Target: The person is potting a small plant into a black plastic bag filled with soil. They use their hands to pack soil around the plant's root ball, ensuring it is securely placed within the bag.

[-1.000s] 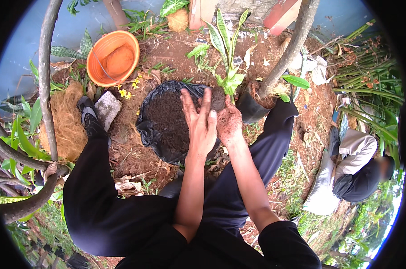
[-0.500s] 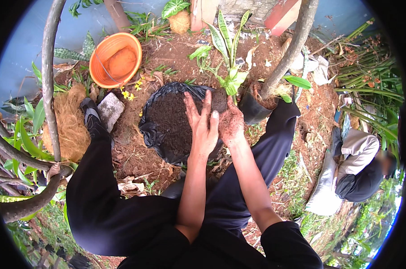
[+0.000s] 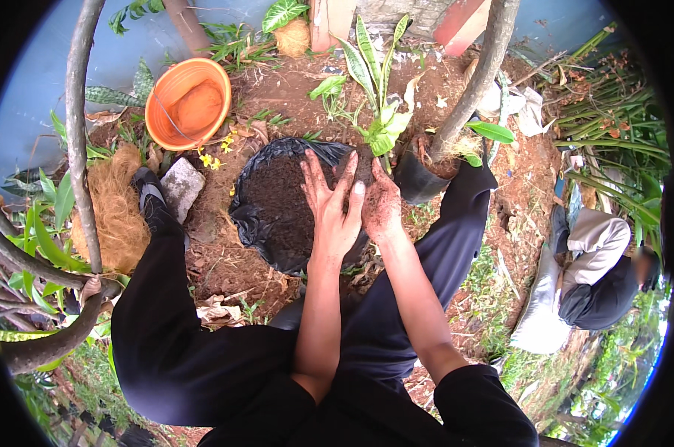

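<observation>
A dark clump of soil (image 3: 364,165) sits between my hands, over the right edge of a black plastic bag (image 3: 251,237) filled with dark soil (image 3: 277,197). My left hand (image 3: 334,212) is open, its soiled fingers spread above the bag and its thumb beside the clump. Dirt coats my right hand (image 3: 382,207), whose fingers lie close together against the clump's right side. A light green leafy plant (image 3: 385,132) rises just beyond the clump; its base is partly hidden. To the right, a black pot (image 3: 419,179) holds a woody stem.
An orange bucket (image 3: 188,104) lies tilted at the far left. Below it are a grey stone block (image 3: 181,186) and tan fibre (image 3: 113,216). Thick branches (image 3: 78,112) cross the left side, and another trunk (image 3: 486,71) leans at the right. A person (image 3: 598,268) sits far right.
The left fingers have shifted slightly, and the right hand has barely moved beside the clump. The whole view has drifted a little.
</observation>
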A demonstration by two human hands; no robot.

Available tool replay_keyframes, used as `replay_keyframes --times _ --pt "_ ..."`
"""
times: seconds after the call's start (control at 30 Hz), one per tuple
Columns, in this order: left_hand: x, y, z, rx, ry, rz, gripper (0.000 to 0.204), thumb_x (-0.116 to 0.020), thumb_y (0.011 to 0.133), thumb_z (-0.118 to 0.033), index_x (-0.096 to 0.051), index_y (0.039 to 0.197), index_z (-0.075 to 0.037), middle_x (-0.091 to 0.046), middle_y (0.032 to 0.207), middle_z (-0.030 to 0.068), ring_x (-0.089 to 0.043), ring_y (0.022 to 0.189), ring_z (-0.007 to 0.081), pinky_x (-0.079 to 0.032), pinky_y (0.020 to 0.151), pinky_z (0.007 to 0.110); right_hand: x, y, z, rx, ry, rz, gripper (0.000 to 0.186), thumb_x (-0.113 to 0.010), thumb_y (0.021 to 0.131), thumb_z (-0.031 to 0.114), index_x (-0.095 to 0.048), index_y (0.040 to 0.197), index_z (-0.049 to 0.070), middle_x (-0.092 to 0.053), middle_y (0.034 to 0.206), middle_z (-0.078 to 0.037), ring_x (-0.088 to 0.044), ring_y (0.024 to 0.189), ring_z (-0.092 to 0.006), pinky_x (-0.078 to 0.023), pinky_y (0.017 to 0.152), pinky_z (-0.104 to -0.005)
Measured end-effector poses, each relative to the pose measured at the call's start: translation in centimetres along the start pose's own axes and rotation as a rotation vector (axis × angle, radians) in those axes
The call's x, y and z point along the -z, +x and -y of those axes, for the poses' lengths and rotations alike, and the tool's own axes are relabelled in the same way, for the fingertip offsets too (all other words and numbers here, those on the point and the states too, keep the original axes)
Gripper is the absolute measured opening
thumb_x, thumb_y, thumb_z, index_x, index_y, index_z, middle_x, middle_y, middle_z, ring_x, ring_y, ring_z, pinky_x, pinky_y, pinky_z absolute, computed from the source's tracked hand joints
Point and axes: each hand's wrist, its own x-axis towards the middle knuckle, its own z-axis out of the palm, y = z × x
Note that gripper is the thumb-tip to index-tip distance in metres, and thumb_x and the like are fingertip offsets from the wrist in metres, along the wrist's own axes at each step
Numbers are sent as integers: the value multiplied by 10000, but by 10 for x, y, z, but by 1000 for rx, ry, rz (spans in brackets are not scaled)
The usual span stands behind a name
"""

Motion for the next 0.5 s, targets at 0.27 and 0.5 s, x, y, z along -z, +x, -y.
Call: replay_keyframes --times 0.27,0.5 --pt "-4 -1 -3 -13 -46 -95 573 -482 992 -428 -353 1521 -251 19 1596 288 -16 1480 457 -55 1164 594 -14 -4 -2 14 -76 -50 474 -409 1039 345 -395 1407 46 -509 1345 -130 -465 1280 -273 -344 1110 -438" --pt "-2 2 1 -52 -173 -188 564 -545 964 -378 -400 1498 -269 15 1590 300 -20 1472 485 -59 1131 662 -9 -1 -2 7 -113 -25 524 -416 1041 326 -296 1465 42 -428 1407 -147 -420 1320 -279 -331 1119 -440"
